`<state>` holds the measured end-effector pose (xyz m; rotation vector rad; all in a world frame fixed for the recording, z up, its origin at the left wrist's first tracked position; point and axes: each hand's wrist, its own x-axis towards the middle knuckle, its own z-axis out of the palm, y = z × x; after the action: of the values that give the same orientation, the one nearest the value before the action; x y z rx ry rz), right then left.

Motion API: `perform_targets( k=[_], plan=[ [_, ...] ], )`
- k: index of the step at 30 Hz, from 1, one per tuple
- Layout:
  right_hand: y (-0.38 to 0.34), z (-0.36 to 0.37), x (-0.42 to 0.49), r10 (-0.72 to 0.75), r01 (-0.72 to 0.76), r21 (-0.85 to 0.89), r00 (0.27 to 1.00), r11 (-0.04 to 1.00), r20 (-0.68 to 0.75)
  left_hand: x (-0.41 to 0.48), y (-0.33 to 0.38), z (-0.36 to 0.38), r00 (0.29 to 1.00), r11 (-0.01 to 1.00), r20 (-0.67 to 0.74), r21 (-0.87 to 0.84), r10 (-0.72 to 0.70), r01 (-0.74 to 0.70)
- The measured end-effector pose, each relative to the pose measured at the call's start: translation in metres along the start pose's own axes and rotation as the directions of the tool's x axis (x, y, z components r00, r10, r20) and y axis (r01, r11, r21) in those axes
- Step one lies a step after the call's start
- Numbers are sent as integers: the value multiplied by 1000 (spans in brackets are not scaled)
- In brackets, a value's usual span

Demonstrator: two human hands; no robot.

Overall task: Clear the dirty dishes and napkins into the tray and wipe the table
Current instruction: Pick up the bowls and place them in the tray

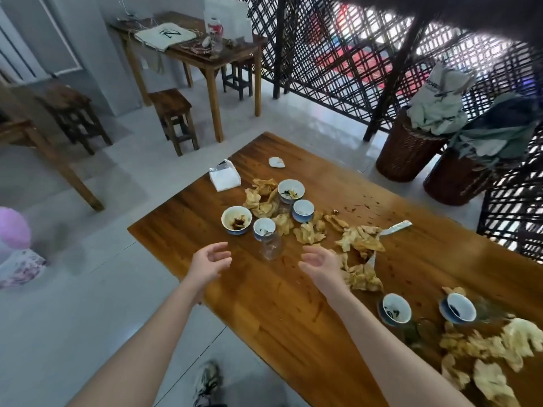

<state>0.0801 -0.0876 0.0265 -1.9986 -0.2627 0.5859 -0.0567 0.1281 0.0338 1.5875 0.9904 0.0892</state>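
Dining table awaiting clearing, seen from beside the person. The wooden table [293,304] has its long axis running from the far left corner to the near right.

The left hand [210,261] and right hand [318,261] hover just above the near edge, palms facing each other. Their fingers are spread and loosely curved, and they grip nothing.

Between and just beyond the hands stands a clear glass [271,245], upright and touching a small blue-and-white bowl [264,227]. To its left is a sauce-stained bowl [236,220]. Two more bowls [303,210] sit farther back among crumpled stained napkins [266,198].

A second heap of napkins [360,239] lies to the right. A white spoon [395,228] rests with one end in this heap and its free end pointing up and right, toward the lattice screen [338,54].

At the near right, two bowls [394,308] stand side by side beside further napkins [499,348].

A tissue pack [224,175] lies near the far left edge. On the far table, a cloth bag [164,36] bears a large letter "N". The print on the bag in the wicker basket [408,160] is too blurred to read.
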Motion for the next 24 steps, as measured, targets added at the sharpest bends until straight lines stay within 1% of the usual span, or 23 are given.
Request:
perform_targets(
  k=[3,7,10,12,17,21,24],
  plan=[
    [-14,26,18,25,-24,24,999,999,-30,34,6,-12,1000,1000,23,4,1,-1],
    [-36,68,50,64,-63,6,996,998,-69,87,16,-32,995,999,98,23,20,-23],
    [-52,103,73,139,-135,53,988,989,-65,127,29,-45,983,996,179,72,38,-52],
    [-60,124,85,196,-194,38,979,980,-55,151,37,-54,971,989,238,128,39,-71],
    [-63,164,104,339,-338,43,941,940,5,207,44,-68,916,959,400,256,10,-123],
    [-61,185,114,411,-407,68,909,911,-66,235,38,-65,862,941,504,313,-52,-126],
    [-59,194,119,447,-433,125,887,892,-114,246,34,-60,817,933,570,334,-85,-136]
  ],
)
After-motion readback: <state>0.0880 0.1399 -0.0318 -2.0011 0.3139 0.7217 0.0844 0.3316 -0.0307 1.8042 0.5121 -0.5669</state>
